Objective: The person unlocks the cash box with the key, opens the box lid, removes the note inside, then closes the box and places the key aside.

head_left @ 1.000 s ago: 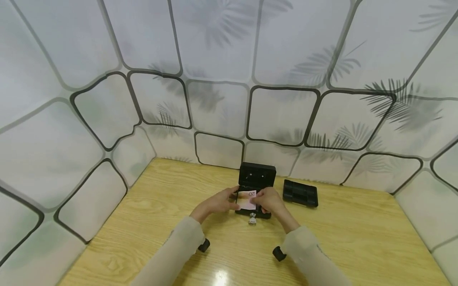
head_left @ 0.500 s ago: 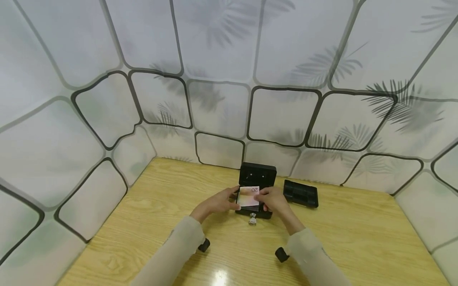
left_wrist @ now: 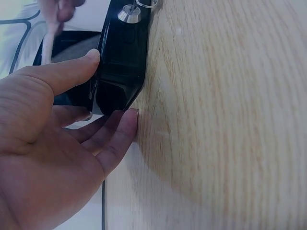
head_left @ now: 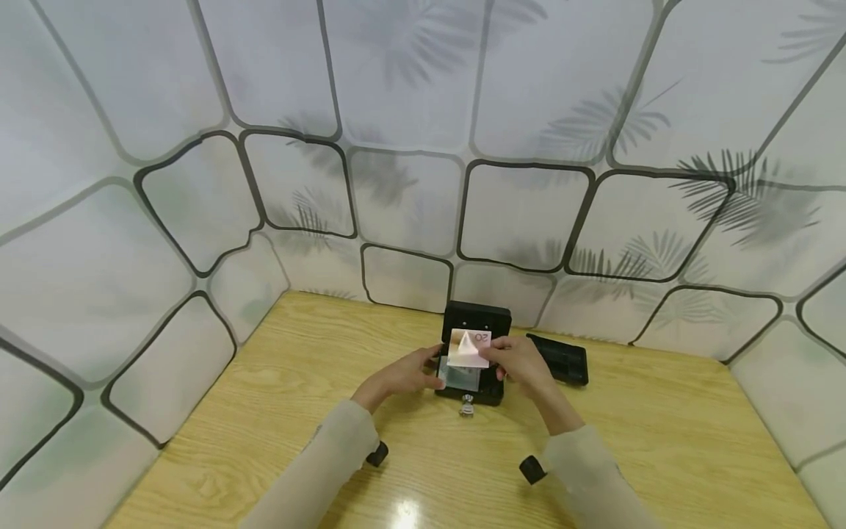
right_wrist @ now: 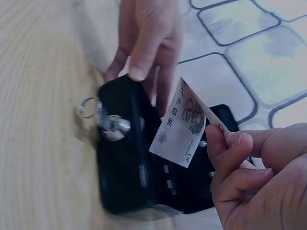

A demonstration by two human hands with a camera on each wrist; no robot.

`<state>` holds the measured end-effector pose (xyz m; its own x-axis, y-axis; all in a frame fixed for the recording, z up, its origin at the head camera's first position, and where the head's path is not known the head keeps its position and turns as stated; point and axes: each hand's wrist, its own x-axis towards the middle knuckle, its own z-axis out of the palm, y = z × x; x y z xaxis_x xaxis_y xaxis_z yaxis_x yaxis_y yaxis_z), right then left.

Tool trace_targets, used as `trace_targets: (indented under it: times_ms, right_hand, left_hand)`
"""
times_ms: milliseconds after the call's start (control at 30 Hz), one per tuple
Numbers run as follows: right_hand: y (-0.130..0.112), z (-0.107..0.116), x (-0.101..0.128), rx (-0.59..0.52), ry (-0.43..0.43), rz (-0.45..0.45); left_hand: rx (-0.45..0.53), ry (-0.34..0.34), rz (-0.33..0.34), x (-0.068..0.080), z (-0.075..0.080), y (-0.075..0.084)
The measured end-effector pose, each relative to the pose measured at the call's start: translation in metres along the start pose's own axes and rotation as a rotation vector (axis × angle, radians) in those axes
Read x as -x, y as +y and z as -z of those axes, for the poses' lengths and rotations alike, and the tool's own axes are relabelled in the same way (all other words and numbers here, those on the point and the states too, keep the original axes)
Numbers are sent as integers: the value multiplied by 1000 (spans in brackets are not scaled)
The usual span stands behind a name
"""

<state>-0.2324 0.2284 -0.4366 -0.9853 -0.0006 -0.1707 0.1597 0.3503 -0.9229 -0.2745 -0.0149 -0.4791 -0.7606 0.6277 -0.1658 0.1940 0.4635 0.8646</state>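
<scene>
Head view — banknote [head_left: 471,350] hides cash box [head_left: 492,393] interior.

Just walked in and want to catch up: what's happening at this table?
A person works at a small black cash box with its lid up on a wooden table. The right hand pinches a banknote above the open box, while the left hand rests against the box's left side. A key sits in the front lock, and a black tray lies to the box's right.
</scene>
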Motion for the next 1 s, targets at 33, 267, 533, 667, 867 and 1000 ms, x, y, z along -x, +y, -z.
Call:
trace_targets:
  times_ms: [33,267,533,667,867,1000]
  right_hand:
    - [-2,3,2,-5,-7,6]
    - [-13,28,17,38,-25,37]
    - [-10,63,38,82,-5,55]
    - [-4,82,52,110,3,38]
    - [10,112,71,149,15,2]
    - [20,128,83,172,20,-20]
  left_hand:
    - [-1,-1,-5,0,0,-1]
    - [-7,-8,-22,2,1,-2]
    - [-15,-2,-13,2,1,-3]
    - [-26,-4,-8,1,1,-2]
    - [-42,0,0,2,1,1]
    - [-50,-1,4,2,1,2]
